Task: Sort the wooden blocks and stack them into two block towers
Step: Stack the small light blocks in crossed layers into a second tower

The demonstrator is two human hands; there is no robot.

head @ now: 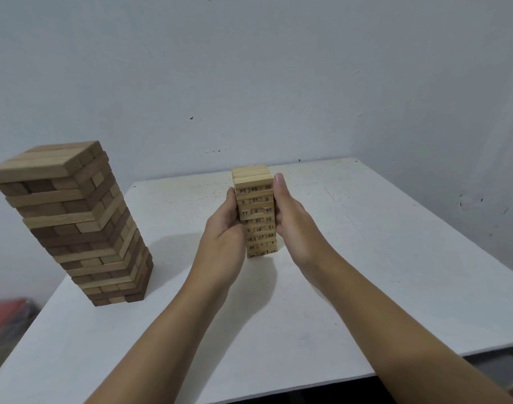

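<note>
Numbered tower [256, 199] — pale, slim, upright btwn left hand [223, 225] & right hand [290, 220].

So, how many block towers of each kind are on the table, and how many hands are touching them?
large plain tower, brown and tan blocks: 1
small numbered tower, pale blocks: 1
hands on the small numbered tower: 2 (left hand, right hand)
Total: 4

Numbered tower [256, 211] hides fingertips of left hand [224, 221]; red object [7, 319] blurred.
</note>
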